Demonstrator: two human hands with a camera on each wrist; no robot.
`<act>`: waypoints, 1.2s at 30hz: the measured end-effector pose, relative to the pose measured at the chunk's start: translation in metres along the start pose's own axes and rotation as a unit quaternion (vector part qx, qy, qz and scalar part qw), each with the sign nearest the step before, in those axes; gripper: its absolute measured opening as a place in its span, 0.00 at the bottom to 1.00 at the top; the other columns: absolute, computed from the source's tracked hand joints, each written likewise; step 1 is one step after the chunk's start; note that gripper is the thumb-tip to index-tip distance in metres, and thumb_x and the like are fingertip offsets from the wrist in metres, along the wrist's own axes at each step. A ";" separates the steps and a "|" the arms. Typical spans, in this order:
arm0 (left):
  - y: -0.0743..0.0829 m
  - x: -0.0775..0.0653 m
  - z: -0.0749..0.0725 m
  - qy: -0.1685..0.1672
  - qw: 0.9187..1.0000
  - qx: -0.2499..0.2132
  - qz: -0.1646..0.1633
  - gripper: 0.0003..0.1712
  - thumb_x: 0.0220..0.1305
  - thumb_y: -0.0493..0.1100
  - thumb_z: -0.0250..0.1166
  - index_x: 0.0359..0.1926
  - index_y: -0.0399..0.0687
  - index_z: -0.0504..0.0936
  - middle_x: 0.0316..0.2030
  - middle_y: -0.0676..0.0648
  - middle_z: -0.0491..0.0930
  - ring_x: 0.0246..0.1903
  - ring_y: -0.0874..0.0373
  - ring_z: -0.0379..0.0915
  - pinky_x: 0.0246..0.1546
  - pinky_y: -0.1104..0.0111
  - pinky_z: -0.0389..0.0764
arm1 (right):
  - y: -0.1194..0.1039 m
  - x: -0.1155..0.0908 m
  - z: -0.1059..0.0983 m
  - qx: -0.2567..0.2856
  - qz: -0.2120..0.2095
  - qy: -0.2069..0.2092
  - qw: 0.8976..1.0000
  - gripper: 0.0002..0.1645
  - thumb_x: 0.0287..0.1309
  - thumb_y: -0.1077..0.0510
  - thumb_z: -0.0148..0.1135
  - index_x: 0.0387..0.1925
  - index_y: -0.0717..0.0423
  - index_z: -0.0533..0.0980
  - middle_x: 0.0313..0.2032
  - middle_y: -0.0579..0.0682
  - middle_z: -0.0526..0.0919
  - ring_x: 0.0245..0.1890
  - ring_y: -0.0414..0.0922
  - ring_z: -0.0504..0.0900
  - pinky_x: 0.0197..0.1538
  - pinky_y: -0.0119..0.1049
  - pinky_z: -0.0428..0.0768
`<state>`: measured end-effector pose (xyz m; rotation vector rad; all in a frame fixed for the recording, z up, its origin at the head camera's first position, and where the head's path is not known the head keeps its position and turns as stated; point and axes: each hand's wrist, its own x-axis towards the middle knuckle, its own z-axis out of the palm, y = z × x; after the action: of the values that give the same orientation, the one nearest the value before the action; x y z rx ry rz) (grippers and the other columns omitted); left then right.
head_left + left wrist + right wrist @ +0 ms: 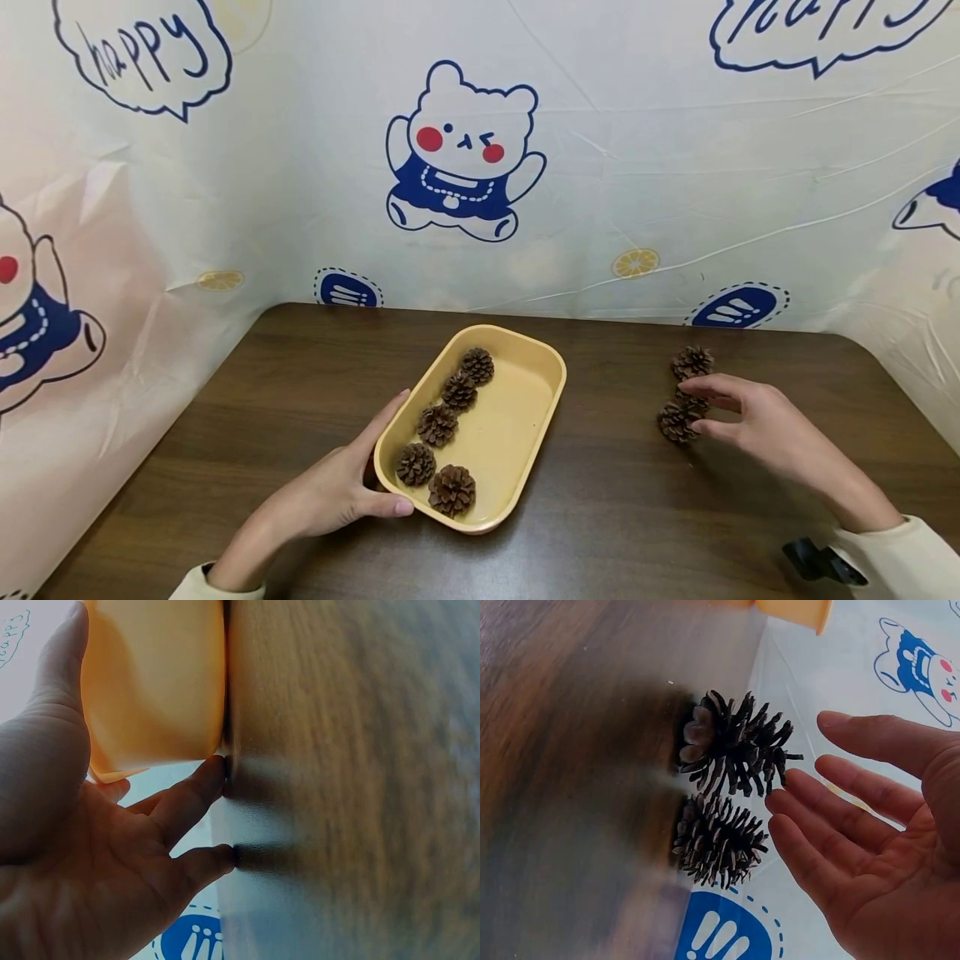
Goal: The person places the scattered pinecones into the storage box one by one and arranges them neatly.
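In the head view, a yellow tray (pixel 517 417) with rounded corners holds several brown pine cones (pixel 437 426), mostly lined along its left side. My left hand (pixel 330 487) spreads around its near left corner, thumb at the near rim and fingers along the left wall. The left wrist view shows those fingers fairly straight, two fingertips (pixel 221 856) down at the tabletop. To the right, three pine cones (pixel 677 422) stand in a row on the table. My right hand (pixel 757 421) hovers over them, partly hiding the middle one. Its fingers (pixel 810 855) are extended beside the cones, gripping nothing.
The brown wooden table (pixel 600 500) meets a pale printed curtain (pixel 600 167) at its back and sides. A black strap-like item (pixel 823 562) lies by the right cuff.
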<state>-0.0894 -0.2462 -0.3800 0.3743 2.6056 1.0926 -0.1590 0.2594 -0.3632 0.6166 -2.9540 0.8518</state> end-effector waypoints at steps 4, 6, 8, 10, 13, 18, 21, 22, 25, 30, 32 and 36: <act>0.000 0.000 0.000 0.000 1.000 -0.001 0.000 0.75 0.51 0.60 0.81 0.84 0.76 0.35 0.76 0.29 0.62 0.65 0.37 0.73 0.66 0.34 0.68 | 0.003 0.000 0.003 0.004 0.002 -0.002 1.000 0.28 0.59 0.62 0.76 0.61 0.61 0.80 0.60 0.67 0.83 0.55 0.67 0.84 0.54 0.61 0.82; 0.000 0.000 0.000 -0.001 1.000 -0.001 0.000 0.75 0.51 0.59 0.81 0.84 0.76 0.35 0.76 0.28 0.63 0.65 0.36 0.73 0.66 0.34 0.68 | 0.003 0.000 0.005 0.007 0.001 -0.006 1.000 0.28 0.59 0.63 0.76 0.61 0.62 0.80 0.61 0.68 0.82 0.54 0.68 0.84 0.54 0.61 0.82; 0.000 0.000 0.001 -0.001 1.000 0.000 -0.001 0.75 0.51 0.60 0.81 0.84 0.77 0.35 0.76 0.28 0.63 0.64 0.36 0.74 0.66 0.33 0.68 | 0.004 0.000 0.006 0.007 0.003 -0.008 1.000 0.28 0.58 0.64 0.76 0.61 0.62 0.80 0.61 0.69 0.82 0.54 0.68 0.85 0.54 0.61 0.82; 0.000 0.000 0.001 0.000 1.000 0.002 -0.001 0.75 0.51 0.60 0.81 0.84 0.77 0.35 0.76 0.28 0.63 0.64 0.36 0.73 0.65 0.33 0.68 | 0.004 0.000 0.008 0.010 0.002 -0.011 1.000 0.29 0.58 0.64 0.76 0.61 0.62 0.80 0.61 0.69 0.82 0.54 0.67 0.85 0.54 0.60 0.82; 0.000 0.000 0.000 0.000 1.000 0.003 0.000 0.75 0.51 0.60 0.81 0.84 0.76 0.35 0.76 0.28 0.63 0.65 0.35 0.73 0.66 0.34 0.68 | 0.004 0.001 0.009 0.013 -0.002 -0.013 1.000 0.29 0.58 0.65 0.75 0.61 0.63 0.80 0.61 0.69 0.82 0.54 0.67 0.85 0.54 0.59 0.82; 0.000 0.000 0.000 -0.001 1.000 0.002 -0.001 0.75 0.51 0.60 0.81 0.84 0.76 0.35 0.75 0.28 0.64 0.64 0.36 0.74 0.65 0.33 0.68 | 0.004 0.002 0.010 0.013 -0.003 -0.017 1.000 0.28 0.58 0.66 0.75 0.61 0.63 0.80 0.60 0.69 0.82 0.55 0.68 0.84 0.54 0.59 0.82; 0.000 0.000 0.000 -0.002 1.000 0.000 0.000 0.75 0.51 0.60 0.81 0.84 0.76 0.35 0.76 0.28 0.63 0.64 0.36 0.73 0.66 0.33 0.68 | 0.005 0.002 0.011 0.010 -0.001 -0.020 1.000 0.28 0.58 0.66 0.75 0.61 0.63 0.80 0.59 0.69 0.83 0.56 0.67 0.84 0.54 0.59 0.82; 0.000 0.000 0.000 -0.002 1.000 0.000 0.001 0.75 0.51 0.60 0.81 0.84 0.76 0.35 0.76 0.28 0.63 0.64 0.36 0.73 0.66 0.34 0.68 | 0.005 0.003 0.011 0.009 -0.001 -0.021 1.000 0.28 0.58 0.66 0.74 0.60 0.63 0.80 0.59 0.69 0.83 0.56 0.67 0.84 0.54 0.59 0.82; 0.000 0.000 0.000 -0.002 1.000 0.000 0.000 0.75 0.51 0.60 0.81 0.84 0.76 0.35 0.76 0.28 0.63 0.64 0.37 0.74 0.66 0.34 0.68 | 0.006 0.003 0.011 0.007 0.002 -0.024 1.000 0.27 0.58 0.66 0.74 0.60 0.64 0.80 0.59 0.68 0.83 0.56 0.66 0.84 0.54 0.59 0.82; 0.000 0.000 0.000 -0.002 1.000 0.001 -0.002 0.75 0.51 0.60 0.81 0.84 0.76 0.35 0.76 0.28 0.63 0.64 0.37 0.74 0.65 0.35 0.69 | 0.007 0.003 0.011 0.004 0.005 -0.028 1.000 0.27 0.58 0.66 0.74 0.60 0.64 0.81 0.58 0.68 0.84 0.55 0.66 0.85 0.53 0.58 0.83; 0.000 0.000 0.000 -0.001 1.000 0.002 -0.001 0.75 0.51 0.60 0.81 0.84 0.76 0.35 0.76 0.29 0.63 0.64 0.37 0.74 0.66 0.35 0.68 | 0.007 0.003 0.011 0.003 0.007 -0.029 1.000 0.26 0.58 0.67 0.74 0.59 0.64 0.81 0.58 0.69 0.83 0.54 0.67 0.85 0.52 0.58 0.83; 0.000 0.000 0.000 0.000 1.000 0.004 0.000 0.74 0.51 0.61 0.81 0.84 0.76 0.35 0.76 0.29 0.63 0.64 0.37 0.74 0.65 0.35 0.69 | 0.007 0.003 0.011 0.004 0.012 -0.035 0.999 0.26 0.57 0.68 0.73 0.59 0.65 0.81 0.59 0.72 0.82 0.51 0.66 0.86 0.51 0.57 0.84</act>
<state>-0.0896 -0.2463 -0.3802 0.3777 2.6108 1.0816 -0.1638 0.2580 -0.3763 0.6253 -3.0272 0.8624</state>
